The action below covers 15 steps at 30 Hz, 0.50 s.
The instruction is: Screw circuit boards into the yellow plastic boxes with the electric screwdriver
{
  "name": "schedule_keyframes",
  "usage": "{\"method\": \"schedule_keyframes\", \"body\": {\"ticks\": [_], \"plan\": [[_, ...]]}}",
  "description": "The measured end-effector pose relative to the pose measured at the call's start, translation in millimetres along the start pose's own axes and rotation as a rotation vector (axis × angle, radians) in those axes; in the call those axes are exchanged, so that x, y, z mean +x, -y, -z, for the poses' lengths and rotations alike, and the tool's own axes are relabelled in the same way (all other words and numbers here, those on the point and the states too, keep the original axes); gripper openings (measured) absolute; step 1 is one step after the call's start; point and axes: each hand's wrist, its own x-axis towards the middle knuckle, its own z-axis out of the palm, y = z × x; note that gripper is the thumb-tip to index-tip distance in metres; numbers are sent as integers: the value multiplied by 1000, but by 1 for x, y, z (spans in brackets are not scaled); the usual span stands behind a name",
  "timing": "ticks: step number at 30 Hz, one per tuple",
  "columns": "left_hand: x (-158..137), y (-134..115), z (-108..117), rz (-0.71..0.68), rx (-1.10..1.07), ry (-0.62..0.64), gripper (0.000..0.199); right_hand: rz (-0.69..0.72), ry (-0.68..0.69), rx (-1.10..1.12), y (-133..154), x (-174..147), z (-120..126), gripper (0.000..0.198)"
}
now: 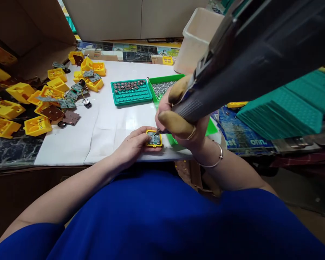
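My left hand (135, 142) grips a small yellow plastic housing (154, 145) by its left side, close to the table's front edge. A grey-green circuit board (153, 138) lies inside the housing, face up. In my right hand (182, 115), which has tan covers on some fingers, is a dark power screwdriver (222, 79) held at a slant. Its tip meets the right part of the board; the exact contact spot is too small to make out. Behind that hand, partly hidden, a green tray (165, 77) holds many small silver screws (161, 88).
A teal tray (132, 99) with rows of small round parts stands beyond my left hand. Yellow housings (38, 125) with wired boards and speakers pile up at left. At right are stacked teal trays (284, 112); a whitish plastic bin (191, 43) stands at the back.
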Motion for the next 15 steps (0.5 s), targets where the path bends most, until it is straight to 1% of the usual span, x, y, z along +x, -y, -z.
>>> {"method": "schedule_keyframes", "body": {"ticks": [3, 6, 9, 11, 12, 13, 15], "plan": [[0, 2, 0, -10, 9, -1, 25, 104, -64, 133, -3, 2, -4, 37], [-3, -2, -3, 0, 15, -30, 25, 116, -101, 186, -9, 6, -6, 31], [-4, -6, -10, 24, 2, -75, 23, 80, -43, 197, -6, 8, -3, 38], [-3, -8, -14, 43, -29, -103, 23, 103, -10, 247, 3, 9, 1, 43], [-3, -8, -15, 52, -49, -112, 24, 129, -24, 291, 8, 9, 5, 45], [-3, -9, -16, 63, -69, -116, 25, 163, -78, 331, 12, 9, 10, 47], [-6, -11, -14, 78, -105, -103, 25, 202, -242, 346, 16, 11, 22, 45]]}}
